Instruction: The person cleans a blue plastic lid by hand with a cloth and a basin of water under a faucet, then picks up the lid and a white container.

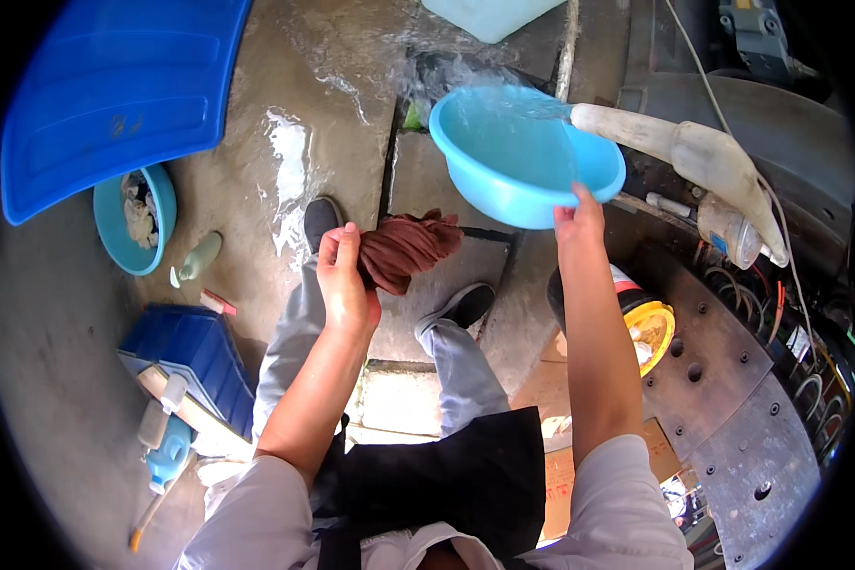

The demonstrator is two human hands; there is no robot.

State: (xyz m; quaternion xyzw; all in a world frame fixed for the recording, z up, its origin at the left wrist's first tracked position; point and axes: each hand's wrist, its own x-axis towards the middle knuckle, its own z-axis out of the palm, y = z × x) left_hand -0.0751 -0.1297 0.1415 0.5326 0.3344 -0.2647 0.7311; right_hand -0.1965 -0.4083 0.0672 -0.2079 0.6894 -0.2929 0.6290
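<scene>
A bunched brown cloth (pixel 410 251) hangs from my left hand (pixel 344 275), pinched between the thumb and fingers. My right hand (pixel 579 220) grips the near rim of a light blue plastic basin (pixel 503 180), which is tilted in the air. Water streams from a pale hose-like spout (pixel 627 123) across the basin's far side and splashes onto the floor behind it. How much water lies in the basin I cannot tell. The cloth is beside the basin, apart from it.
At the left are a large blue plastic tub (pixel 123 85), a teal basin with cloths (pixel 104 223), a pale green bottle (pixel 201 255), a brush (pixel 218 302) and a blue crate (pixel 185 337). Machinery with a metal plate (pixel 760 465) and a yellow-rimmed bucket (pixel 670 323) stand right. The floor is wet.
</scene>
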